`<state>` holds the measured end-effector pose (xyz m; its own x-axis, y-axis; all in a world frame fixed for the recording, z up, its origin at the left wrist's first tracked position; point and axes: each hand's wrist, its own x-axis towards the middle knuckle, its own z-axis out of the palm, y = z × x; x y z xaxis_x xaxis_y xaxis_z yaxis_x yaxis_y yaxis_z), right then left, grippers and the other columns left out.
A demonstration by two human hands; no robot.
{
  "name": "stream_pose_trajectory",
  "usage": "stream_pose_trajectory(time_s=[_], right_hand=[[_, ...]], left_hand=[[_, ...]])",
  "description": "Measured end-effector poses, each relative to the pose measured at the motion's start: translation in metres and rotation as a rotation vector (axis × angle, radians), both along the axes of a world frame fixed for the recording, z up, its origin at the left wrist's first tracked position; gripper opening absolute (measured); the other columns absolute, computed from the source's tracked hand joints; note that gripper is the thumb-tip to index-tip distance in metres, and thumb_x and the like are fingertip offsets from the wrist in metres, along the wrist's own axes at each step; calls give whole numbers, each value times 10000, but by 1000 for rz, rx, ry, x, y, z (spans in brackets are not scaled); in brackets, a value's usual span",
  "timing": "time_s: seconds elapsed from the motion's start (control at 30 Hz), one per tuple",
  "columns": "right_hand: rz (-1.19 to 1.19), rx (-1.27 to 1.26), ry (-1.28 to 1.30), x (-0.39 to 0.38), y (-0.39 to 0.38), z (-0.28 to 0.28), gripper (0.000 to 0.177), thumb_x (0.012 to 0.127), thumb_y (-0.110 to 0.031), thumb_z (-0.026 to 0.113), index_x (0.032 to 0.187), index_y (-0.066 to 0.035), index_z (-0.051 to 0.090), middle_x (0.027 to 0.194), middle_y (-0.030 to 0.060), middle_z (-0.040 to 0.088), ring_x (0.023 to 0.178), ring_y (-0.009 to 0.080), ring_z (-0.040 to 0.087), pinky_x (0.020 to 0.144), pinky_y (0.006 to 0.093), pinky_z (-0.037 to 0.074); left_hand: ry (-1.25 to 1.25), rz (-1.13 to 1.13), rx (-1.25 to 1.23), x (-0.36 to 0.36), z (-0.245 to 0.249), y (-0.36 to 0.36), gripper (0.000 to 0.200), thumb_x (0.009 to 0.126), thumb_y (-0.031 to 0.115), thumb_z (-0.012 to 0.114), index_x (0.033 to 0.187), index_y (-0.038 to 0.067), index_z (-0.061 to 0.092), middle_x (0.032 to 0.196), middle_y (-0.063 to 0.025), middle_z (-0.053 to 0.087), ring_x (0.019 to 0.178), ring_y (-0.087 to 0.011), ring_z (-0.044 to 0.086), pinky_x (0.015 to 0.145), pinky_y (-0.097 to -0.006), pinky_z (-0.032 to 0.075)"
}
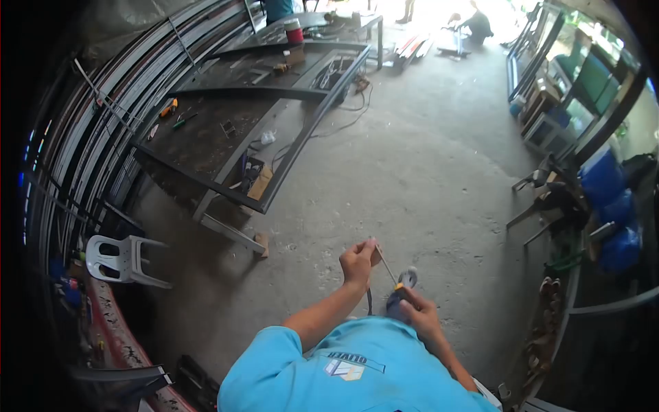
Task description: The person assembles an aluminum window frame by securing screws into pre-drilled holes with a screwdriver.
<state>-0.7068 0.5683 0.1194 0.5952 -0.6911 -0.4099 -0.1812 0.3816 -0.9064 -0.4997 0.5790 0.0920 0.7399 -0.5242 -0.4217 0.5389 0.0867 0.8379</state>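
Note:
My right hand (420,312) is wrapped round the yellow handle of a screwdriver (388,266), whose thin metal shaft points up and to the left. At the shaft's far end, my left hand (360,261) is closed in a pinch. What lies between its fingertips is too small to make out. A dark strip hangs below the left hand, close to the blue shirt (309,374). Under the screwdriver a grey shoe (408,277) shows on the concrete floor.
A dark metal frame (302,145) lies on a worktable at the upper left, with tools and a red jug (293,31). A white plastic chair (122,258) stands left. Blue bags (614,206) are at right. A person (477,26) crouches far off.

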Motion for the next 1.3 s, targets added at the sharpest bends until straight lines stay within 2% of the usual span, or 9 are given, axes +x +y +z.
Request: stream_pose_trajectory(time_s=[0.07, 0.23, 0.37, 0.5, 0.63, 0.87, 0.97, 1.13, 1.3], right_hand=[[80, -7, 69, 24, -57, -13, 444, 853, -145, 670, 1280, -84, 565, 848, -24, 592, 667, 47, 493, 575, 213, 424], [195, 88, 16, 87, -187, -25, 460, 845, -40, 652, 1284, 8, 524, 1182, 93, 616, 1045, 122, 572, 894, 239, 448], [249, 147, 13, 149, -268, -17, 456, 843, -46, 660, 1277, 7, 531, 1126, 76, 635, 968, 108, 585, 853, 244, 467], [246, 142, -26, 231, -339, -36, 447, 847, -79, 664, 1269, 3, 541, 1102, 64, 639, 955, 101, 583, 835, 234, 460], [221, -52, 55, 329, -398, -73, 407, 836, -88, 667, 1229, -24, 582, 1011, 84, 659, 891, 128, 609, 788, 247, 467], [197, -302, -104, 478, -484, -141, 412, 774, 15, 678, 1178, -34, 615, 956, 120, 642, 741, 186, 619, 637, 256, 480], [221, -469, -200, 502, -511, -180, 441, 735, 40, 697, 1164, -29, 620, 943, 134, 638, 726, 217, 619, 629, 272, 487], [246, -409, -288, 529, -517, -218, 481, 663, 40, 725, 1128, -51, 643, 919, 133, 641, 725, 243, 619, 616, 302, 497], [304, -417, -311, 544, -518, -225, 466, 661, -11, 710, 1117, -92, 667, 918, 91, 626, 616, 182, 532, 543, 273, 457]], left_hand=[[-17, 52, 26, 19, -10, -42, 156, 897, 159, 615, 932, 8, 637, 859, -63, 664, 763, -152, 652, 702, -300, 546], [19, 25, 34, 85, -4, -138, 147, 900, 196, 619, 908, 49, 632, 841, -60, 666, 764, -138, 653, 692, -293, 542], [134, 194, 72, 143, -12, -206, 139, 902, 225, 616, 880, 88, 606, 839, -54, 671, 748, -137, 659, 660, -261, 546], [52, 209, 67, 221, -24, -272, 96, 889, 183, 624, 871, 89, 619, 826, -57, 671, 725, -133, 660, 622, -246, 555], [-19, 231, 129, 317, -61, -348, 151, 883, 190, 626, 897, 41, 611, 834, -74, 662, 724, -148, 656, 617, -257, 545], [-629, 377, 406, 451, -110, -444, 157, 885, 151, 616, 837, 3, 639, 750, -97, 655, 599, -134, 633, 480, -235, 520], [-719, 344, 437, 480, -122, -457, 184, 860, 140, 649, 830, -41, 660, 688, -89, 643, 582, -114, 615, 485, -232, 522], [-862, 457, 501, 492, -140, -455, 176, 880, 134, 629, 886, -41, 647, 690, -107, 647, 537, -114, 600, 459, -213, 493], [-873, 621, 651, 492, -143, -462, 304, 918, 284, 586, 1012, -4, 613, 710, -61, 603, 563, -136, 611, 469, -199, 473]])
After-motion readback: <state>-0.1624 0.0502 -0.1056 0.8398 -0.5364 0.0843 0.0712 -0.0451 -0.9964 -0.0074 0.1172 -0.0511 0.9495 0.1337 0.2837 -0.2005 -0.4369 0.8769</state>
